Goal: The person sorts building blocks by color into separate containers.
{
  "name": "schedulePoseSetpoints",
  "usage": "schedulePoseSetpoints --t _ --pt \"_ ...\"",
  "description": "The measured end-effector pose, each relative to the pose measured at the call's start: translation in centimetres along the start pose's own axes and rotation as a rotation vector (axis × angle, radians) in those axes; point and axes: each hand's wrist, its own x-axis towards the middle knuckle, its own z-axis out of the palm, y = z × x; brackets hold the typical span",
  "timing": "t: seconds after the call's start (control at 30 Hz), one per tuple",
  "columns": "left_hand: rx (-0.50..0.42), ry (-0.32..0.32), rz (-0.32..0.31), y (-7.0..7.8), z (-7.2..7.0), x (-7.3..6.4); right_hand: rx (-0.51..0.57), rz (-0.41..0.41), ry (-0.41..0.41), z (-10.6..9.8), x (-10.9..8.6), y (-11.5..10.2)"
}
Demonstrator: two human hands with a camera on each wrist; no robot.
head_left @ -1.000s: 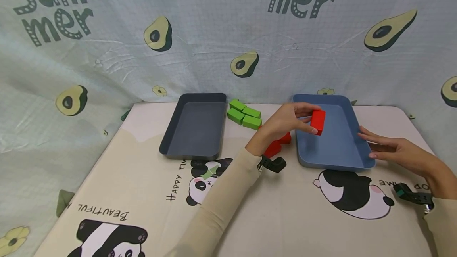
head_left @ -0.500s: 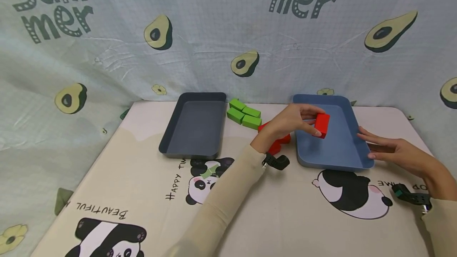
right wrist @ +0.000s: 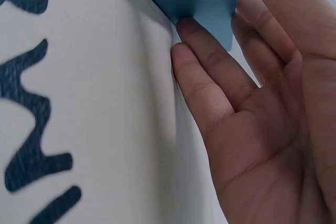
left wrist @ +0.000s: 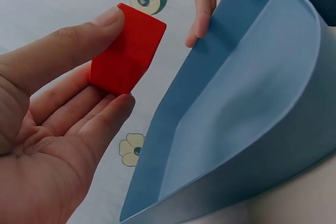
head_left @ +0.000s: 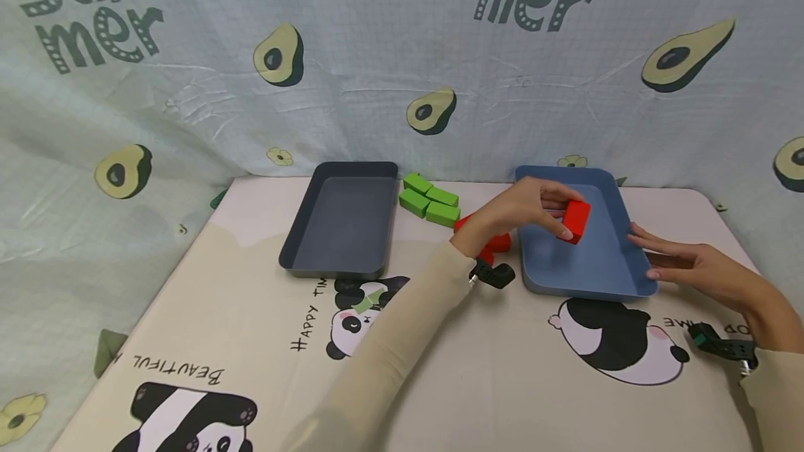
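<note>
Thumb and fingers of my left hand pinch a red block, held up over the blue tray. In the left wrist view the red block sits between the thumb and the fingertips, apart from the tray wall. My right hand rests against the tray's right side with its fingers extended. The right wrist view has fingertips of the right hand touching the tray's outer wall. More red blocks lie on the table left of the tray, partly hidden by my left wrist.
Several green blocks lie grouped between the blue tray and a dark grey tray on the left. A printed cloth hangs behind the table. Panda drawings decorate the table cover.
My left hand has moved a little to the right with the red block, further over the blue tray. The right hand stays at the tray's side.
</note>
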Motion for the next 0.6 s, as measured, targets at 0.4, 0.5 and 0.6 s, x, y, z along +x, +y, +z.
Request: schedulePoseSetpoints --t 0.4,0.5,0.6 --pt "0.011 -0.02 -0.035 -0.1 0.4 1.0 -0.01 -0.014 0.008 0.0 -0.1 0.0" --pt "0.017 -0.027 -0.047 -0.1 0.5 1.4 0.003 -0.012 0.005 0.0 0.0 -0.1" --pt "0.006 -0.03 -0.034 0.0 0.5 1.9 0.012 -0.012 0.006 0.1 0.0 -0.1"
